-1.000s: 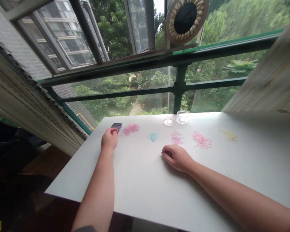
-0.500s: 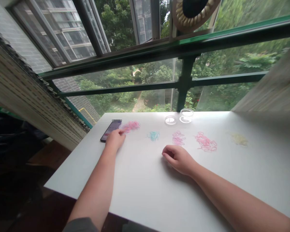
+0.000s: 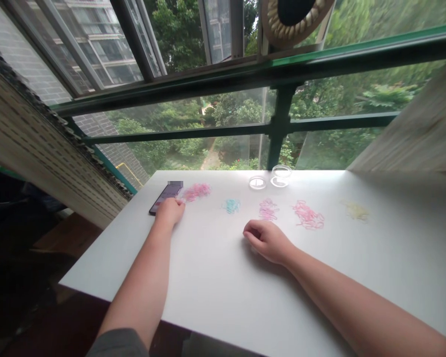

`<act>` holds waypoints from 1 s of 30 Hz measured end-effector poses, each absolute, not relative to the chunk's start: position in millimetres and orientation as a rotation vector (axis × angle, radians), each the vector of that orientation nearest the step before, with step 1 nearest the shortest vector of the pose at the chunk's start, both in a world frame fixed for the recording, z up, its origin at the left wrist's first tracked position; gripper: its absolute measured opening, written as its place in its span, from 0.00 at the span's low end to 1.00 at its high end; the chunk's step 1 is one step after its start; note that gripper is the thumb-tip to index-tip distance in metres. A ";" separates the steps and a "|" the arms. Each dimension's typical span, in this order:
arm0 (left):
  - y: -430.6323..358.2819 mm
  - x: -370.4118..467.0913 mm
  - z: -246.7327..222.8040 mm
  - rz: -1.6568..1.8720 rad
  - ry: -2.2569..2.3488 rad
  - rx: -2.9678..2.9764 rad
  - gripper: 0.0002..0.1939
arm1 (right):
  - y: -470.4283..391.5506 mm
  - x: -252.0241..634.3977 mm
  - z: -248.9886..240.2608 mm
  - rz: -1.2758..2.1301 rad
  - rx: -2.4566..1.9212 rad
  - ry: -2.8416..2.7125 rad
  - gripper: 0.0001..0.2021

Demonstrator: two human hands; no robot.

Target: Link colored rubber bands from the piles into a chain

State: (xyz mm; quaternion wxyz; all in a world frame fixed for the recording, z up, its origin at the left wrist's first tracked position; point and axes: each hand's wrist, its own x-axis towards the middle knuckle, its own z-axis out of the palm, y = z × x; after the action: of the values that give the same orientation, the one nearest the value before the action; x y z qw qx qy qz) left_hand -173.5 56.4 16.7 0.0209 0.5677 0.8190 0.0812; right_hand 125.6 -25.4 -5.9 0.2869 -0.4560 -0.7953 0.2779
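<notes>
My left hand rests by the lower right side of a dark smartphone, partly covering it. Its fingers are drawn together near a pile of pink and purple thin bands; whatever lies between the fingertips is hidden. My right hand lies on its side on the white table, loosely closed, with nothing visible in it. Just beyond it is a mauve-pink pile of bands. A blue pile sits between the hands. Farther right are a brighter pink pile and a pale yellow pile.
Near the table's back edge stand a clear round container and a flat clear lid or dish. Behind the white table runs a green window railing. A curtain hangs at the left.
The whole view has shifted slightly, so everything appears a little farther left. My left fingertips have drawn back slightly from the pink and purple pile. My right hand keeps its pose.
</notes>
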 end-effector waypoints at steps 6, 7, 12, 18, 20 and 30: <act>52.1 -171.4 16.7 0.247 2.524 1.787 0.16 | -26.7 124.8 -4.0 0.742 -1.231 -2.109 0.05; 51.2 -171.5 16.4 0.262 2.525 1.783 0.16 | -26.8 124.7 -3.7 0.742 -1.229 -2.109 0.05; 48.5 -173.6 14.6 0.364 2.533 1.743 0.18 | -26.4 125.0 -4.6 0.727 -1.213 -2.102 0.05; 50.2 -174.1 15.2 0.355 2.545 1.729 0.14 | -25.6 125.1 -5.7 0.730 -1.205 -2.109 0.05; 51.9 -174.0 15.0 0.330 2.550 1.732 0.15 | -25.7 125.1 -5.5 0.730 -1.208 -2.111 0.05; 61.1 -173.2 9.9 0.213 2.531 1.771 0.15 | -26.5 125.4 -5.0 0.727 -1.215 -2.125 0.06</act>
State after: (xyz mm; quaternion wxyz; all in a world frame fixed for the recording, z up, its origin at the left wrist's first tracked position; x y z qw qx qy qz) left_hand -173.2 61.1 9.9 0.0228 0.5718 0.8172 0.0687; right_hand 125.4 -26.5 -5.0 0.2896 -0.4555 -0.7966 0.2724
